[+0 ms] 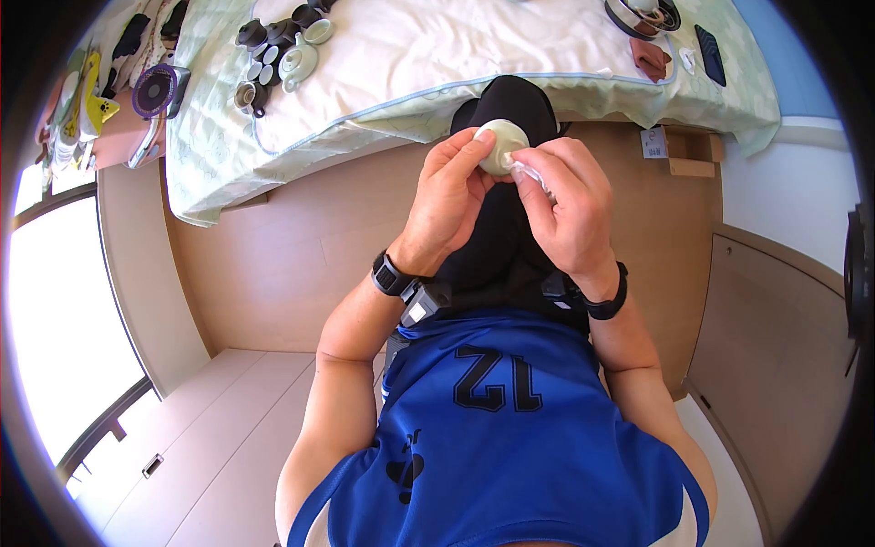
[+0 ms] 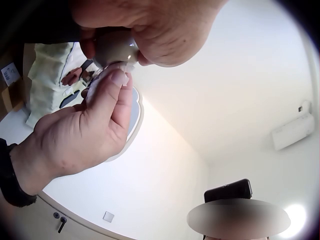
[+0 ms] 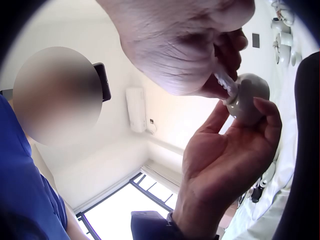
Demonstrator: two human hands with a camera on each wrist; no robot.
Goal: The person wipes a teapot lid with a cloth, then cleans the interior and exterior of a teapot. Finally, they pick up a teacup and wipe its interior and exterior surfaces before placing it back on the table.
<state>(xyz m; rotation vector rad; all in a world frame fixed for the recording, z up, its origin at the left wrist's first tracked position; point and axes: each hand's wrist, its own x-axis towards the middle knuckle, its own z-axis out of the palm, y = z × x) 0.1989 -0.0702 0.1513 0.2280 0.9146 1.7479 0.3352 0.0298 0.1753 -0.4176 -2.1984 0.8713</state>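
A small, rounded, pale green ceramic piece point(image 1: 507, 137) is held up over the person's dark-trousered legs. The left hand point(image 1: 445, 196) grips it, thumb on one side and fingers on the other. Between thumb and fingers, the right hand point(image 1: 576, 199) pinches a crumpled white tissue point(image 1: 536, 173). The tissue's end is right at a small nub on the piece's side. In the right wrist view the glazed body of the ceramic piece point(image 3: 254, 90) shows, with the tissue point(image 3: 226, 82) against its nub. The right palm partly hides the tissue there.
A cloth-covered table point(image 1: 410, 55) stands ahead. At its left are dark teaware and a pale green teapot point(image 1: 298, 64); at its right lie a brown cloth point(image 1: 650, 59), a phone point(image 1: 710, 55) and a round metal vessel point(image 1: 643, 16). A purple fan point(image 1: 155, 89) sits far left.
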